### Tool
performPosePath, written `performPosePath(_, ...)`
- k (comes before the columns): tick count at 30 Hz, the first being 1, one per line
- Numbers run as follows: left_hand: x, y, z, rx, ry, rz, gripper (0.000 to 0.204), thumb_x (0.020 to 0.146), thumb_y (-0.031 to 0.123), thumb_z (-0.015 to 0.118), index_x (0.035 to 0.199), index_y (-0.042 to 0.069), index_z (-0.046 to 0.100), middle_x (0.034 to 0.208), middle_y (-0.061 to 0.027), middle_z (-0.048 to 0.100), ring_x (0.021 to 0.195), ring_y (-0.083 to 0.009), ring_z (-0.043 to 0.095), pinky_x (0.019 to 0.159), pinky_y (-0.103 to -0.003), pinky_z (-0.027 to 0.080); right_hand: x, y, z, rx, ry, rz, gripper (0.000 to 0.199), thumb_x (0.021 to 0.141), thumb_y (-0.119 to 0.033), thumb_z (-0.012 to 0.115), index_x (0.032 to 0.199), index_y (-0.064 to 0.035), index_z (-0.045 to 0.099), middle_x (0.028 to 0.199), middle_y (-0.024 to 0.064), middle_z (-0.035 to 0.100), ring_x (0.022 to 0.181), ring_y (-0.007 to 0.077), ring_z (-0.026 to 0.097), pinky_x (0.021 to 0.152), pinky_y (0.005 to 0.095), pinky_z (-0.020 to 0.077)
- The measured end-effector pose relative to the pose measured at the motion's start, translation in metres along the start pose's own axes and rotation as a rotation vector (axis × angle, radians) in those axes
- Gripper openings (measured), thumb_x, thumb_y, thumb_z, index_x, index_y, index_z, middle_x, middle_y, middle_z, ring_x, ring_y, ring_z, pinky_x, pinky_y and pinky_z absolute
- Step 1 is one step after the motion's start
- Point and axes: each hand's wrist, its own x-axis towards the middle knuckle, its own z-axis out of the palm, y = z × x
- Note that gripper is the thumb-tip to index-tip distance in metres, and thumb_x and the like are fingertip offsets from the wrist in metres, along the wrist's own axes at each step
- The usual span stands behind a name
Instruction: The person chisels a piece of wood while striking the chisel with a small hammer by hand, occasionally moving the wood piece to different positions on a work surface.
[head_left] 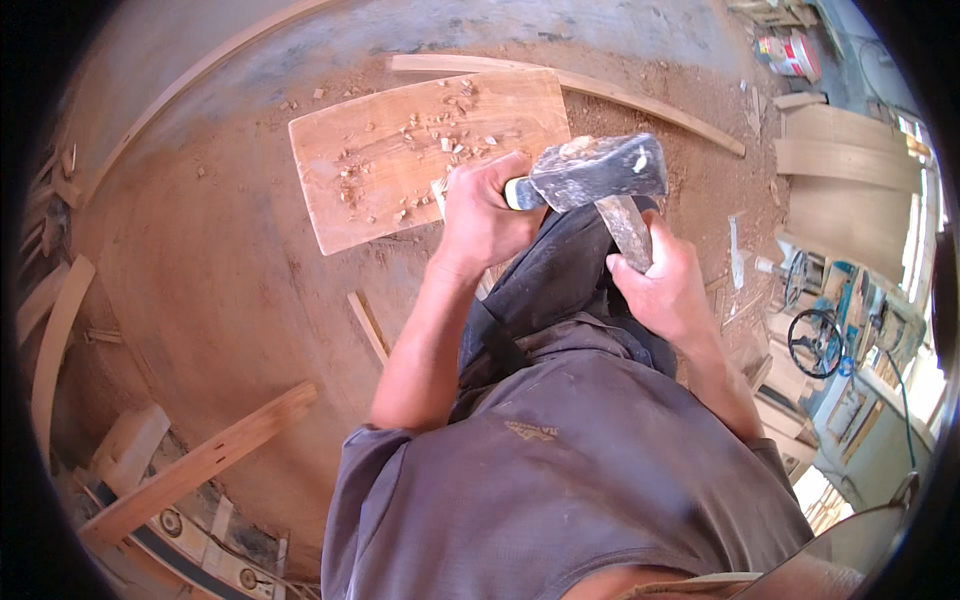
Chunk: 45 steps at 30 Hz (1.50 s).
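My left hand [480,215] is closed around a chisel; only its yellow handle end [513,193] shows past my fingers. My right hand [665,285] grips the wooden handle [626,228] of a hammer. Its dark grey metal head [600,170] rests against the chisel's handle end. Just beyond my left hand, a flat wooden board [400,170] lies on the sawdust-covered floor, strewn with several small wood chips. The chisel's blade is hidden behind my left hand.
A long curved wooden strip [640,100] lies beyond the board. A thin stick [368,326] lies near my left arm. Wooden beams and offcuts [200,462] sit at the lower left. Stacked curved plywood [850,190] and tools [815,340] stand at the right.
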Motion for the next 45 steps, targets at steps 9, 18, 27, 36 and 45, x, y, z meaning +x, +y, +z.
performPosePath(9,0.019,0.017,-0.020,0.120,0.170,0.088,0.021,0.075,-0.002,0.076,0.064,0.007,0.060,0.066,-0.0021,0.062,0.054,-0.0105,0.054,0.049,-0.026,0.041,-0.036,0.085,0.020,0.249,-0.039,0.469,0.042,0.082,-0.011,0.071,0.119,0.0052,0.059,0.094,0.0290,0.066,0.093,0.0374,0.069,0.084,0.0399,0.0514)
performPosePath(18,0.033,0.005,-0.043,-0.486,0.360,0.141,0.021,0.081,-0.017,0.063,0.074,-0.001,0.052,0.062,-0.0120,0.058,0.048,-0.0139,0.049,0.046,-0.029,0.042,-0.021,0.100,0.018,0.312,-0.099,0.506,0.037,0.081,-0.010,0.070,0.113,0.0044,0.058,0.083,0.0256,0.064,0.075,0.0357,0.065,0.075,0.0413,0.0513)
performPosePath(27,0.008,-0.028,-0.026,-0.243,0.344,0.099,0.017,0.077,-0.012,0.071,0.075,0.002,0.061,0.071,-0.0093,0.066,0.058,-0.0149,0.060,0.053,-0.029,0.049,-0.002,0.085,0.019,0.294,-0.125,0.376,0.043,0.081,-0.011,0.073,0.118,0.0059,0.059,0.090,0.0277,0.066,0.082,0.0374,0.068,0.078,0.0401,0.0524)
performPosePath(36,-0.010,-0.010,0.012,0.074,0.277,0.218,0.022,0.073,-0.005,0.075,0.068,0.007,0.058,0.061,-0.0048,0.056,0.054,-0.0172,0.056,0.055,-0.030,0.046,0.012,0.017,-0.045,0.728,0.341,-0.149,0.019,0.092,0.001,0.065,0.108,-0.0046,0.058,0.074,0.0038,0.059,0.060,0.0110,0.058,0.055,0.0275,0.0486)
performPosePath(45,-0.004,-0.030,-0.009,-0.074,0.174,0.370,0.014,0.075,0.008,0.080,0.085,0.004,0.072,0.075,0.0027,0.067,0.069,-0.0062,0.059,0.061,-0.026,0.047,0.020,-0.010,-0.011,-0.293,-0.030,-0.496,0.024,0.083,-0.004,0.070,0.104,-0.0026,0.057,0.068,0.0197,0.063,0.065,0.0388,0.067,0.057,0.0445,0.0530)
